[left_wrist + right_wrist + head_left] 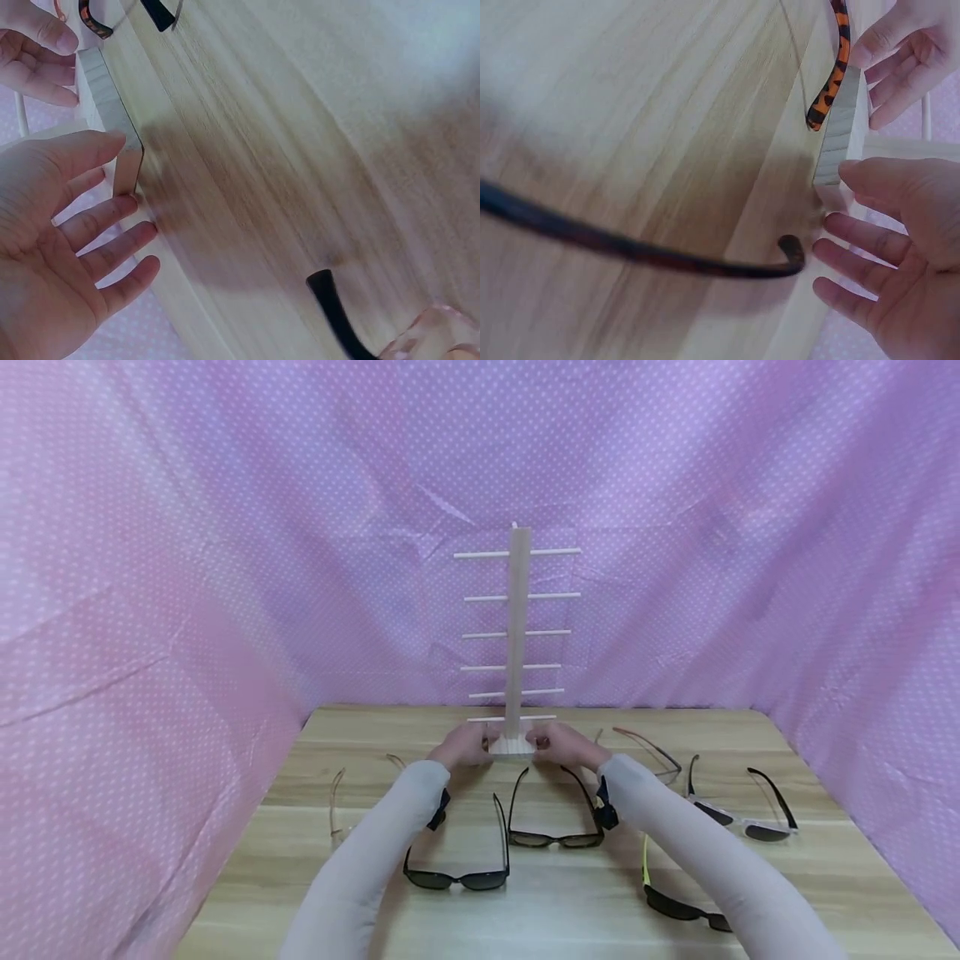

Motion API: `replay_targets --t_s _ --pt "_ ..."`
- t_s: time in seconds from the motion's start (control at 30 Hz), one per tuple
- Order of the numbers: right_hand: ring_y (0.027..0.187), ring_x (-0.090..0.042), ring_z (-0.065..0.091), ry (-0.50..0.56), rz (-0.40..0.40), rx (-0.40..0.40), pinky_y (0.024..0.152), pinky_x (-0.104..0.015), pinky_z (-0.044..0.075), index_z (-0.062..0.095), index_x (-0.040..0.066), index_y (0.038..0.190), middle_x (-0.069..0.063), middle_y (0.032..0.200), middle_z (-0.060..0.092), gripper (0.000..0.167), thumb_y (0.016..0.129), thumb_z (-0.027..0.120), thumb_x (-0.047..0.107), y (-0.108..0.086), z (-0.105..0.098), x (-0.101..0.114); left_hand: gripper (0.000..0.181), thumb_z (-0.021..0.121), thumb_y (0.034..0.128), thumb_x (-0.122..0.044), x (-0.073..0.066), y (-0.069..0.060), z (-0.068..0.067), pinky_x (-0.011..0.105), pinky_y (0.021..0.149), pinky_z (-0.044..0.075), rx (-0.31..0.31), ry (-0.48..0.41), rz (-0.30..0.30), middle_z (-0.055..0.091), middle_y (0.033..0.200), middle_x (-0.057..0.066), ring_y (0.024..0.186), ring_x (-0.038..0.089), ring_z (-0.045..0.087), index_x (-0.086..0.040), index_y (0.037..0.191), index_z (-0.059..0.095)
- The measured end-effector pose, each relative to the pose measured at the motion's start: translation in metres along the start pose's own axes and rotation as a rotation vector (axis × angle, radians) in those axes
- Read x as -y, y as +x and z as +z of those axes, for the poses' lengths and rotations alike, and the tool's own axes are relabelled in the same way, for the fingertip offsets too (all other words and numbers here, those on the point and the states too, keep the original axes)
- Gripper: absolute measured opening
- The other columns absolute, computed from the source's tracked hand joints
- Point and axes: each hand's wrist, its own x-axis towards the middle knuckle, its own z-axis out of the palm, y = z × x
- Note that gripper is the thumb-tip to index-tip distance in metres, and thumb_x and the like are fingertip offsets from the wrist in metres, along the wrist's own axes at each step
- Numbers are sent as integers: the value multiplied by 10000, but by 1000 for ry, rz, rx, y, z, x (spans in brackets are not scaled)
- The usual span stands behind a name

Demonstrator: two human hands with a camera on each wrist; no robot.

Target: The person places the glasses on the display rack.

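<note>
A wooden eyewear display stand [517, 635] with a central post and several white crossbars stands upright at the back of the table. My left hand [467, 745] holds the left end of its base, thumb at the front edge, other fingers spread by the side in the left wrist view. On the opposite end, my right hand [564, 745] holds the base [838, 146] the same way. Black-framed sunglasses [555, 841] lie unfolded just in front of the stand. No glasses hang on the crossbars.
More unfolded glasses lie around: dark sunglasses [457, 882] front left, yellow-templed sunglasses [675, 906] partly under the right forearm, white-fronted sunglasses [742, 822] at right, and thin-templed glasses [333, 802] at left, partly hidden. A pink dotted curtain [360, 568] encloses the table.
</note>
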Motion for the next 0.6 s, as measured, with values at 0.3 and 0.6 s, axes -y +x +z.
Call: replay_targets --t_s 0.3,0.6 --pt "1284 -419 586 -97 -9 -19 1069 -558 488 573 -50 1388 -237 1402 607 430 1013 627 155 -20 -11 24 540 706 950 -109 5 -44 -24 525 1065 500 -8 -285 89 571 1470 180 1274 383 590 -47 1460 540" --pt "1317 -364 574 -78 -183 -54 1099 -520 474 591 4 1396 -182 1415 616 460 984 687 184 -47 -7 52 476 688 980 -268 22 -114 -49 580 1067 478 -16 -341 149 663 1358 174 1262 341 621 -139 1430 600"
